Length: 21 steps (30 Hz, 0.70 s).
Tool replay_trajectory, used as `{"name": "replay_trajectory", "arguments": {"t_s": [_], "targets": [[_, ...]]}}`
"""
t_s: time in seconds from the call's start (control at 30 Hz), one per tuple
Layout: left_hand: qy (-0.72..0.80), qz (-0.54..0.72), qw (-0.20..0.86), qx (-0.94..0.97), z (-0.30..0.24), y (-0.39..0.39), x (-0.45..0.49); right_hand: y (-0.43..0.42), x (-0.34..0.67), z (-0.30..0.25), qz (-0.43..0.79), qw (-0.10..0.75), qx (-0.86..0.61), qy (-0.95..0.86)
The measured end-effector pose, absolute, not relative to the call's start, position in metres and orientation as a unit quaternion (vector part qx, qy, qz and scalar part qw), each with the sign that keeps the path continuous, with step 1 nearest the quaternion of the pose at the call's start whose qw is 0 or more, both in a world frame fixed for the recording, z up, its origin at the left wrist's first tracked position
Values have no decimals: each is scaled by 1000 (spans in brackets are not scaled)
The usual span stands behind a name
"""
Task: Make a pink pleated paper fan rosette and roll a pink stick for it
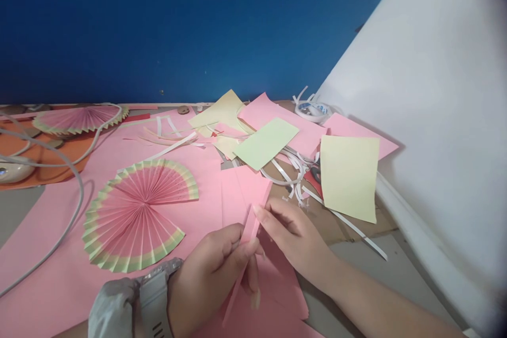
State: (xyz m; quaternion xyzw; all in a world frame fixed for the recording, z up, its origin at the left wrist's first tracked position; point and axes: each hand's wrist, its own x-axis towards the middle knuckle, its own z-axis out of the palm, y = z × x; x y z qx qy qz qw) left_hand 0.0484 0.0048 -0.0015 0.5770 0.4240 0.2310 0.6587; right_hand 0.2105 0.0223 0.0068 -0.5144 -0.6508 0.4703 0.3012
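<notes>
My left hand (214, 272), with a watch on its wrist, pinches the lower part of a folded pink paper (250, 226). At the upper edge of the same paper, the fingers of my right hand (295, 240) are closed on it. The folded piece is narrow and stands tilted above the pink sheets. To the left of my hands lies a pleated paper fan (142, 216), pink inside with a yellow and green rim, spread nearly into a full round with a gap at its right side.
Large pink sheets (51, 253) cover the left and middle. Behind my hands lie a green sheet (267, 142), a yellow sheet (349, 177) and white strips (352, 227). A second fan (81, 118) and a white cable (81, 190) are at left. A blue wall (178, 26) closes the back.
</notes>
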Motion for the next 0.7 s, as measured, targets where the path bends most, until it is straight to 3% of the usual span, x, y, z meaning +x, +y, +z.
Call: {"name": "replay_trajectory", "arguments": {"t_s": [0.47,0.7], "targets": [[414,243,661,578,-4,4,47,23,212,8,514,263,-501,-645],[436,222,662,568,-3,4,47,20,212,4,479,289,-539,-630]]}}
